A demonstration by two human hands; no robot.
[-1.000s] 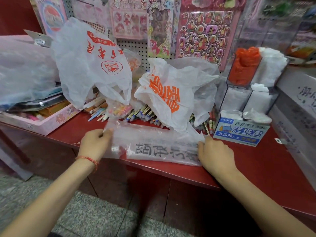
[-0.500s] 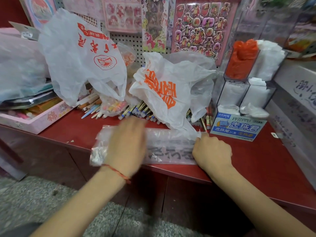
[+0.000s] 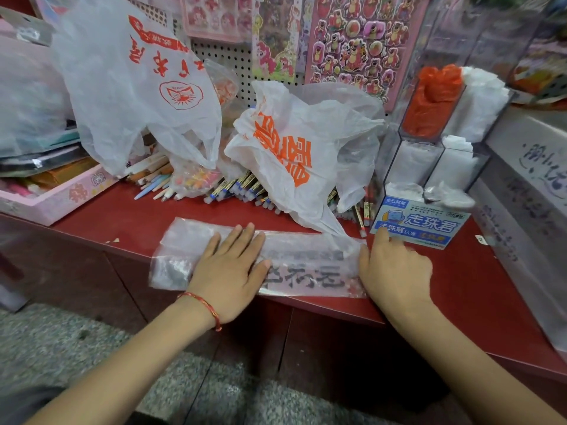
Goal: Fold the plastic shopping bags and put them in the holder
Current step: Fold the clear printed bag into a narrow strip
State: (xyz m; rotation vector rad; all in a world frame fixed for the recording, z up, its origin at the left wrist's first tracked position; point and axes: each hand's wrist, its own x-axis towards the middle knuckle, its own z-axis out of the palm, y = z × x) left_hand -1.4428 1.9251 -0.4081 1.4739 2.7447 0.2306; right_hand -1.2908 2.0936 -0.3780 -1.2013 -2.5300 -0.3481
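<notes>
head view: folded bag (image 3: 306, 265) lengthwise left-right

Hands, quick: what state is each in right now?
Left hand: open, flat, pressing down on the bag.
Right hand: open, resting at the bag's right end, thumb touching it.
</notes>
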